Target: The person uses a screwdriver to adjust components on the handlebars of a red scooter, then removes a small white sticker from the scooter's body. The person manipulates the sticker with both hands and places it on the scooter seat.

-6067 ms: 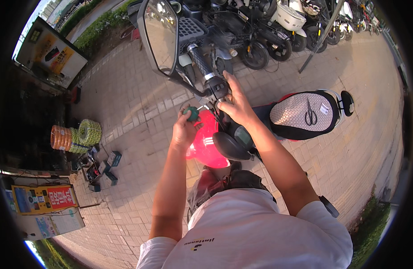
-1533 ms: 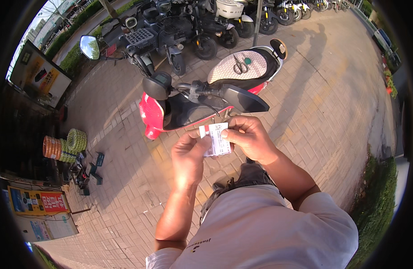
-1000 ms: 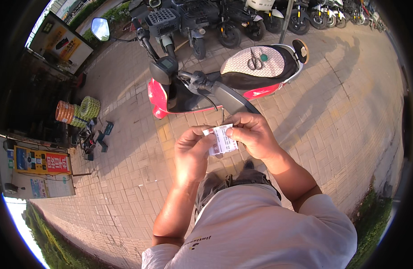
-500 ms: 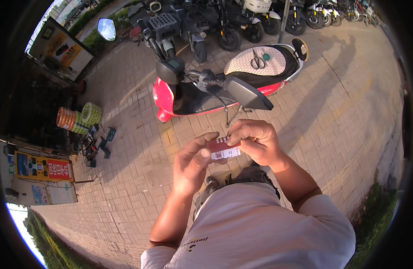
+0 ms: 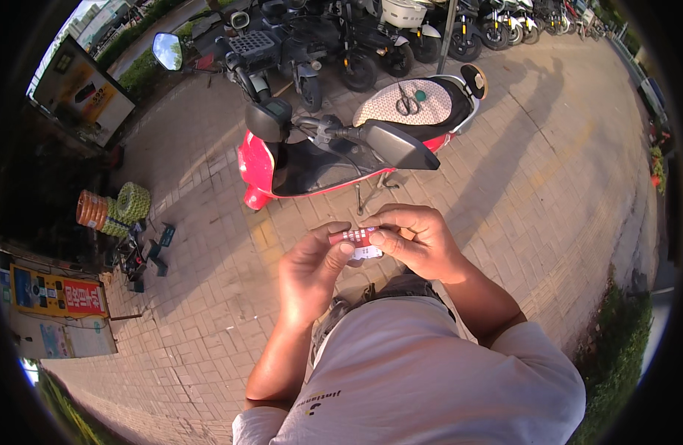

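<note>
Between both hands, in front of my waist, is a small red-and-white printed packet or card (image 5: 360, 237). My left hand (image 5: 312, 263) pinches its left end with the thumb on the near face. My right hand (image 5: 419, 241) grips its right end between thumb and fingers. The red upper part faces me, with a white strip showing below it. The fingers hide both ends, and whether it is a packet or a folded card I cannot tell.
A red scooter (image 5: 258, 163) stands ahead on paving; scissors (image 5: 407, 104) and a small green round thing (image 5: 420, 96) lie on its patterned seat cover (image 5: 378, 107). Parked two-wheelers (image 5: 356, 70) line the back. Orange and green tyre-like rolls (image 5: 133, 200) and a yellow-red sign (image 5: 56, 293) stand left.
My hands have come a little closer together on the packet or card, and less of its white part shows. The surroundings have shifted slightly left in the view.
</note>
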Tool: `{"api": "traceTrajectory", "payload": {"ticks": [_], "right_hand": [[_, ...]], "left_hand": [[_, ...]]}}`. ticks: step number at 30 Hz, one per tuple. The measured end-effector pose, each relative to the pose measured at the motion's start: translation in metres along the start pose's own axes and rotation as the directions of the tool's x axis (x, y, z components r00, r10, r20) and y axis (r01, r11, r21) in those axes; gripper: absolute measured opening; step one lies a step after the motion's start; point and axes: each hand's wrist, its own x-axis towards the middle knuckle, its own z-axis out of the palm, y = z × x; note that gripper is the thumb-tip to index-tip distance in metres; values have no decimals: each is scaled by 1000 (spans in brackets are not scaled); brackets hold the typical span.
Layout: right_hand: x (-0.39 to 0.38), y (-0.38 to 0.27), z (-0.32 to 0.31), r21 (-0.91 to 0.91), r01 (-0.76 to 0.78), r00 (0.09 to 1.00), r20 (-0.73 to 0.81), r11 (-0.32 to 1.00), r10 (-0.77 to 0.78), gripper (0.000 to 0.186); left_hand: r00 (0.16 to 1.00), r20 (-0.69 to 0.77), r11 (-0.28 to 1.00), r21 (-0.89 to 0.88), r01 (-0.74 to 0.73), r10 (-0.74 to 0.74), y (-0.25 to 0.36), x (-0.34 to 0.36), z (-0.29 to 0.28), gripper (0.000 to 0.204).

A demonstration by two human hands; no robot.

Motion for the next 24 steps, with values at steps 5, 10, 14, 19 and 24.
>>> {"api": "traceTrajectory", "payload": {"ticks": [5,10,14,19,24], "right_hand": [[-10,-3,-6,-7,16,999,-39,1000,-16,14],[-17,0,-18,-255,157,985,-25,954,-169,13],[-28,6,-22,-141,93,988,-106,986,-108,12],[-38,-1,-22,-89,-76,987,-151,993,62,15],[-39,4,-20,-109,-95,972,-225,990,69,18]], "left_hand": [[993,-13,980,164,-110,113,-6,-5,11,24],[986,42,966,198,-166,161,-14,-7,18,19],[994,64,982,160,-97,88,-13,-7,27,16],[995,87,994,104,32,-41,-13,-6,31,21],[989,54,985,-103,141,-136,-12,-8,41,36]]}}
